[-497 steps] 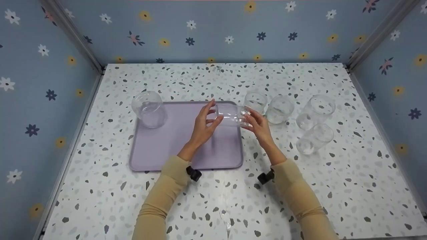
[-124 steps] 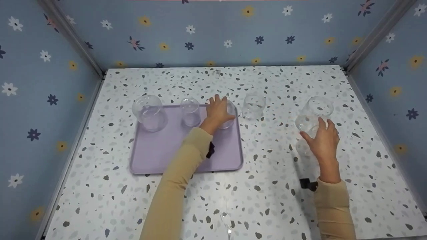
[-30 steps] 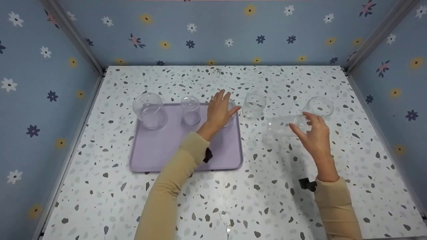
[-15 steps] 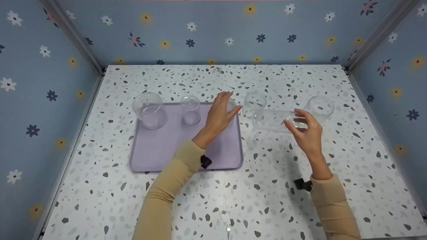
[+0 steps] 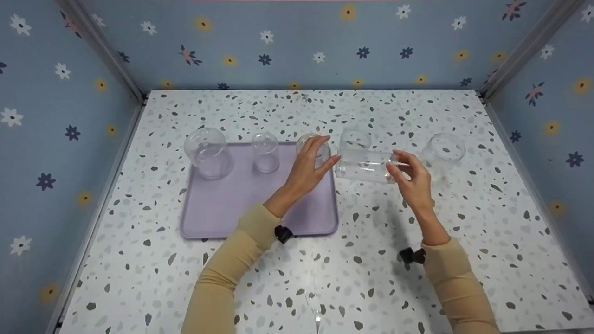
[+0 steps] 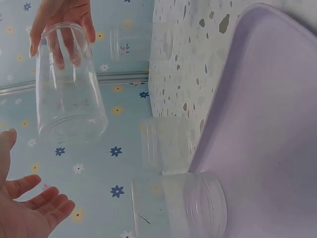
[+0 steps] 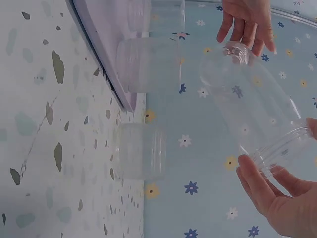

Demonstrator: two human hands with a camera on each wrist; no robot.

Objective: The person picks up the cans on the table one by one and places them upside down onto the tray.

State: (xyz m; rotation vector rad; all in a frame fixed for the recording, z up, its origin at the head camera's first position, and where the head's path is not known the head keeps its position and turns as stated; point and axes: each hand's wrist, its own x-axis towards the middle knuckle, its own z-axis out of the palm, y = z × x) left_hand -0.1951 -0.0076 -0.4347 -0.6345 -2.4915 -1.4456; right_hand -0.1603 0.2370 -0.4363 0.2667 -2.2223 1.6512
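Observation:
My right hand [image 5: 414,183] pinches one end of a clear jar [image 5: 365,166], holding it on its side above the table, right of the purple tray [image 5: 218,222]. In the right wrist view, the fingers [image 7: 260,186] of that hand grip the jar's [image 7: 252,99] threaded rim. The left hand [image 5: 304,172] hovers over the tray's right side, fingers spread, close to the jar's base. Seen in the left wrist view, the left hand [image 6: 29,203] stands apart from the jar [image 6: 72,99]. Behind the left hand is another clear jar [image 5: 305,139], partly covered by it.
A wide clear jar [image 5: 211,160] and a narrow one [image 5: 266,155] stand on the tray's back part. Beyond the held jar stands a short jar [image 5: 355,138], and another jar [image 5: 446,147] is farther right. Patterned walls [image 5: 297,41] enclose the table [image 5: 297,287] at the back and sides.
The right hand has picked up a jar from the right, laid it sideways and carried it left toward the left hand. The left hand has drawn back slightly. Earlier, two other jars came onto the tray.

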